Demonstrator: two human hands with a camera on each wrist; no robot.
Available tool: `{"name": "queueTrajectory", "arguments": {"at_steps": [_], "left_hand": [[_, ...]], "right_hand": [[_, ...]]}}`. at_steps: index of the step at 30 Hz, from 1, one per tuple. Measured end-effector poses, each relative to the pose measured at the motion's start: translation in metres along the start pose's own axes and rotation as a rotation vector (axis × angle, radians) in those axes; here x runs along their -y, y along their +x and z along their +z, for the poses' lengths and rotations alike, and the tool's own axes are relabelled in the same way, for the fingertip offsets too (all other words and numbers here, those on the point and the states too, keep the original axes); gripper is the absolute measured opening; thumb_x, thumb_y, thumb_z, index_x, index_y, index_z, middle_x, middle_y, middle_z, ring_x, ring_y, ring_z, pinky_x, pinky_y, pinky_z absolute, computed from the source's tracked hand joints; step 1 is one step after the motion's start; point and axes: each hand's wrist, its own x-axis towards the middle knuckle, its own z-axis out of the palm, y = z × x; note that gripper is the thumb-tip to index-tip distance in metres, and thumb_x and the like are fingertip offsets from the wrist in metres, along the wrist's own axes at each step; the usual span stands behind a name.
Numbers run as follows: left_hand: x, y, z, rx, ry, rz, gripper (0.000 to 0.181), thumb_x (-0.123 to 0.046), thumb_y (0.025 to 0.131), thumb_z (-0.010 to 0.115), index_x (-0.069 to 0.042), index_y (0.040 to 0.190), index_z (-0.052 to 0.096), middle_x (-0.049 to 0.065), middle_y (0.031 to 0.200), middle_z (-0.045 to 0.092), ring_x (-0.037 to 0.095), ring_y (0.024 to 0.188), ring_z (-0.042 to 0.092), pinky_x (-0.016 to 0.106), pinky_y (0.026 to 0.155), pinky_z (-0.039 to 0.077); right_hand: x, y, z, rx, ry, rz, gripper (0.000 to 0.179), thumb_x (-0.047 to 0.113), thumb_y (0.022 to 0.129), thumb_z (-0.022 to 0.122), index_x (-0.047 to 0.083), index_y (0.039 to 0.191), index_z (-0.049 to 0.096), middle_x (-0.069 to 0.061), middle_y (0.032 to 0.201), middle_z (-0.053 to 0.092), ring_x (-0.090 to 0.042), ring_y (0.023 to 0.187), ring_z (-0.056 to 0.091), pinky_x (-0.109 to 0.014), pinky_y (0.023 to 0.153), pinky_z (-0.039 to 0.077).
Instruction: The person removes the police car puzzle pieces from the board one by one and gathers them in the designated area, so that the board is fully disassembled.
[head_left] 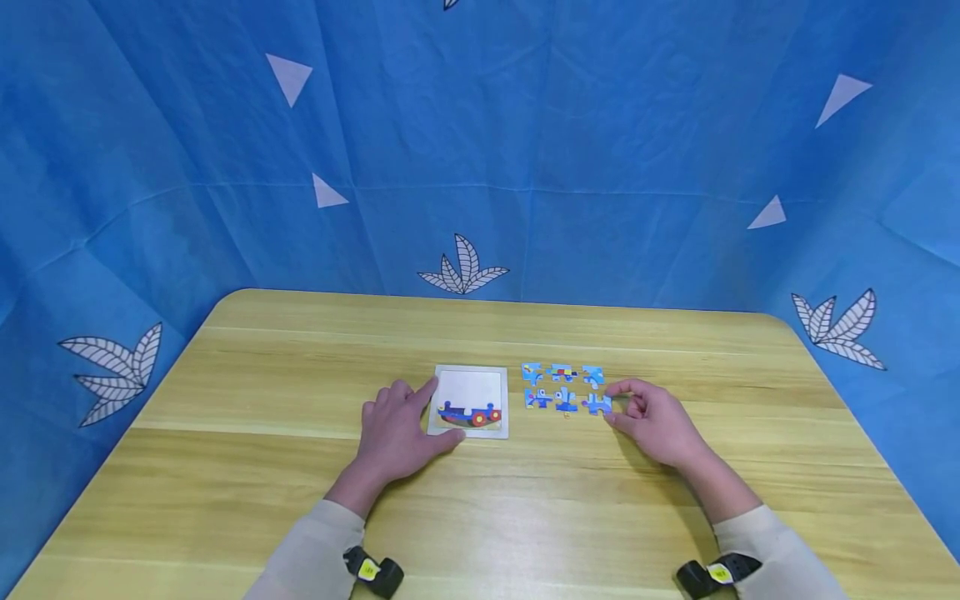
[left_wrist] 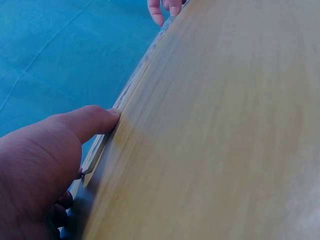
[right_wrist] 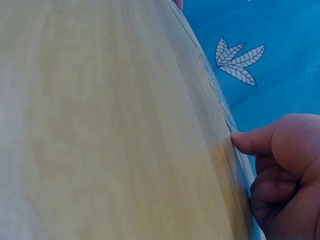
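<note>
My left hand (head_left: 401,429) lies at the left of a square white-rimmed puzzle tray (head_left: 506,417). Its index finger touches the tray's left rim, and the straight thumb presses the near rim. An assembled strip (head_left: 468,417) of jigsaw pieces, blue with red-and-yellow wheels, lies along the tray's lower part; above it the white base shows. My right hand (head_left: 660,425) pinches a light-blue jigsaw piece (head_left: 597,404) between thumb and index finger, its other fingers curled in. In the right wrist view, that thumb (right_wrist: 245,141) is down at the tabletop.
More loose jigsaw pieces (head_left: 562,372) lie face up beside the tray, in two rows with the pinched one. The wooden table (head_left: 525,517) has rounded far corners. Behind it hangs a blue cloth (head_left: 600,125) with white triangles and leaves. Black devices (head_left: 373,572) are strapped over both sleeves.
</note>
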Motion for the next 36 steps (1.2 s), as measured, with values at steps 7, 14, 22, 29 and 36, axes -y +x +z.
{"name": "queueTrajectory", "arguments": {"at_steps": [7,14,22,29,36], "left_hand": [[0.000,0.000,0.000,0.000,-0.001,-0.001,0.096,-0.065,0.076,0.075,-0.014,0.152,0.045,0.004,0.100,0.043,0.023,0.089,0.037,0.040,0.075,0.025],[0.001,0.000,0.000,-0.001,0.000,-0.003,0.096,-0.065,0.076,0.075,-0.014,0.152,0.046,0.004,0.101,0.044,0.023,0.090,0.037,0.040,0.077,0.026],[0.002,0.000,0.001,-0.008,0.000,0.000,0.096,-0.065,0.076,0.075,-0.013,0.151,0.046,0.005,0.102,0.044,0.023,0.090,0.037,0.041,0.077,0.026],[0.002,0.001,0.002,-0.010,0.004,0.004,0.096,-0.065,0.076,0.074,-0.014,0.152,0.046,0.005,0.102,0.044,0.023,0.091,0.037,0.041,0.077,0.026],[0.000,0.001,0.002,-0.008,0.000,0.001,0.096,-0.065,0.076,0.075,-0.014,0.152,0.045,0.005,0.102,0.044,0.023,0.091,0.037,0.040,0.078,0.026]], "right_hand": [[-0.002,0.001,0.001,0.000,-0.024,0.016,0.026,0.008,0.092,0.071,0.004,0.118,0.066,-0.001,0.066,0.042,-0.017,0.057,0.038,-0.039,0.069,0.037],[-0.002,0.002,0.003,-0.012,-0.011,0.020,0.029,0.009,0.092,0.071,0.005,0.120,0.066,-0.001,0.066,0.042,-0.017,0.056,0.037,-0.036,0.063,0.036],[0.002,-0.001,0.011,-0.036,0.085,0.002,0.036,0.009,0.088,0.076,0.005,0.122,0.065,0.002,0.064,0.036,-0.014,0.055,0.033,-0.034,0.065,0.036],[0.014,-0.003,0.029,-0.056,0.127,-0.061,0.036,0.007,0.087,0.078,0.004,0.120,0.066,0.004,0.063,0.033,-0.012,0.056,0.033,-0.035,0.073,0.039],[0.028,-0.002,0.045,-0.056,0.177,-0.119,0.034,0.004,0.084,0.078,0.005,0.117,0.067,0.005,0.063,0.034,-0.010,0.056,0.034,-0.034,0.073,0.040]]}}
